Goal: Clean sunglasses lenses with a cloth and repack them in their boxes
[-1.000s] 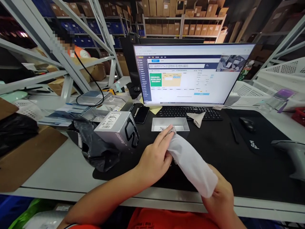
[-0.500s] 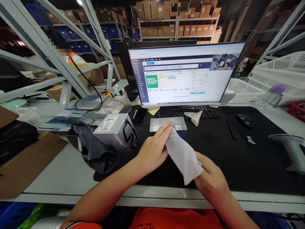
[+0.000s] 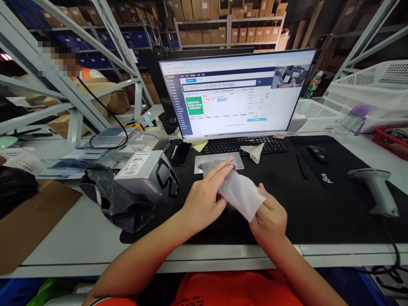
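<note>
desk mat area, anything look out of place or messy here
A few things. A crumpled paper scrap lies on the keyboard keys. A grey product box sits tilted on a crumpled black plastic bag at the mat's left edge. Both hands hold a white pouch.

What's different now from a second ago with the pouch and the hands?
Both hands have carried the white pouch forward, so its far end now lies over the open grey tray. The right hand has slid up along the pouch, closer to the left hand. Both still grip it. The boxed product, keyboard and scanner stayed put.
</note>
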Available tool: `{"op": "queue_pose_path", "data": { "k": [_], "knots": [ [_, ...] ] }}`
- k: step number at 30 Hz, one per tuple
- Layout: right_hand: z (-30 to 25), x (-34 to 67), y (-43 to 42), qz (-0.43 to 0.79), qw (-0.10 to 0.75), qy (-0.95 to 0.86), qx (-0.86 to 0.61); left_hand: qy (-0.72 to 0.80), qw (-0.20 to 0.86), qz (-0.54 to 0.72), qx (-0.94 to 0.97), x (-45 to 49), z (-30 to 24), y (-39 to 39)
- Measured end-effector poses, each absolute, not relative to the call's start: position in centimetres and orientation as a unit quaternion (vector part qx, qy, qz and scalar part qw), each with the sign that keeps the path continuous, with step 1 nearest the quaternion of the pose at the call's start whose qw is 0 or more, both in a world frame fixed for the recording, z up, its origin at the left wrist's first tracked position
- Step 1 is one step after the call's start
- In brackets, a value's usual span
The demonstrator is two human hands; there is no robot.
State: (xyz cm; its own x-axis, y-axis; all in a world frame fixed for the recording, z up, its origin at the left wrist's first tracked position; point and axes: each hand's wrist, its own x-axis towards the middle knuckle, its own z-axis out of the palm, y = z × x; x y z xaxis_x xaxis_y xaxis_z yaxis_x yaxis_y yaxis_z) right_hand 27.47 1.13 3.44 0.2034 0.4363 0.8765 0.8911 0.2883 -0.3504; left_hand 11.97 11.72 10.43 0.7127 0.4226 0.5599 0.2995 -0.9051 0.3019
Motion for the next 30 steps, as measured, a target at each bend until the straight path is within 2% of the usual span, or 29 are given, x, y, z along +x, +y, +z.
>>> {"op": "queue_pose_path", "data": {
  "k": [5,9,12,19,25,28,30],
  "knots": [
    [5.0,28.3,2.0,-0.227,0.482,-0.601,-0.596,0.143,0.045,0.298,0.943,12.1,9.4,11.2],
    [4.6,28.3,3.6,-0.204,0.515,-0.54,-0.634,0.104,0.026,0.277,0.955,13.1,7.2,10.3],
    [3.5,28.2,4.5,-0.182,0.562,-0.559,-0.582,0.079,0.044,0.284,0.955,13.4,6.6,10.1],
    [3.9,29.6,3.7,0.075,0.588,-0.658,-0.464,-0.018,0.118,0.303,0.945,11.8,6.9,9.6],
    [5.3,30.1,3.3,0.063,0.567,-0.645,-0.508,0.064,0.183,0.324,0.926,10.3,7.1,8.7],
    [5.0,30.4,3.7,0.027,0.522,-0.634,-0.57,0.132,0.213,0.351,0.902,9.5,6.8,8.0],
    [4.7,30.6,3.8,-0.002,0.477,-0.632,-0.611,0.198,0.282,0.375,0.861,9.1,6.4,7.5]
  ]
}}
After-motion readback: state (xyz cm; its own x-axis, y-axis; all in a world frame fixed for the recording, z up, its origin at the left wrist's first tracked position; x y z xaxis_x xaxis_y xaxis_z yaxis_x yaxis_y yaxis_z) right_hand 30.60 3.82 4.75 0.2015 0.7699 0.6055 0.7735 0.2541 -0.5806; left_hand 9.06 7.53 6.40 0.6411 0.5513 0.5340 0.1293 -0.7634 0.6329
